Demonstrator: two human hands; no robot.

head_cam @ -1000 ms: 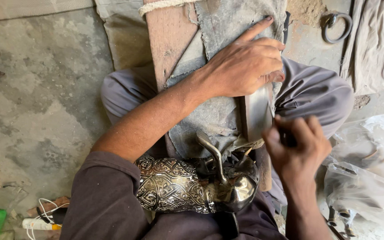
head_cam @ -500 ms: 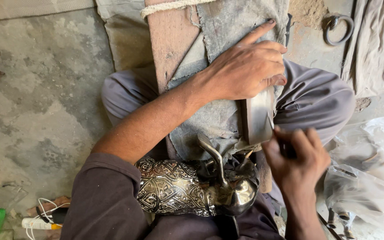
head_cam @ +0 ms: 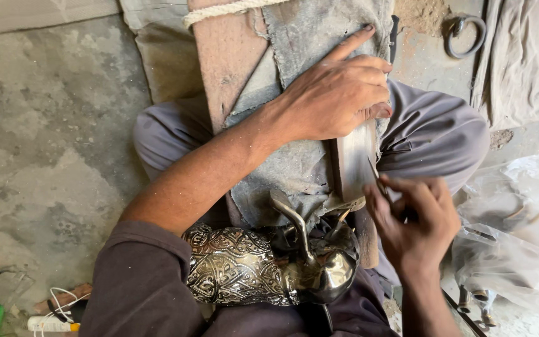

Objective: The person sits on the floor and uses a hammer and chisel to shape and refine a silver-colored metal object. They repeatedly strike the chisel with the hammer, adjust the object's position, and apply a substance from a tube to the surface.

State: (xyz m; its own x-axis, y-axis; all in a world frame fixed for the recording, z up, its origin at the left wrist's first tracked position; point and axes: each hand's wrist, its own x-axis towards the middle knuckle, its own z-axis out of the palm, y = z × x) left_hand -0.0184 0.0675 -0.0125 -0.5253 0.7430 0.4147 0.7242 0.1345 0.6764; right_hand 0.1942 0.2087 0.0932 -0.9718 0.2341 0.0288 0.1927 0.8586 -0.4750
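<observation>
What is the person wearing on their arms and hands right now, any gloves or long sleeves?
No gloves: the left hand and right hand are bare. A dark grey-brown sleeve ends near the left elbow, leaving the forearm bare. No rings or watch show.

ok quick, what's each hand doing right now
left hand: pressed flat on a metal strip, index finger out.
right hand: closed around a thin tool.

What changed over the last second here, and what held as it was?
Very little. The right hand, pinching a thin tool against the flat metal strip, shifted slightly lower and nearer the body. The left hand stayed pressed on the strip and the grey cloth over the wooden board, forefinger still extended. The embossed metal vessel in the lap did not move.
</observation>
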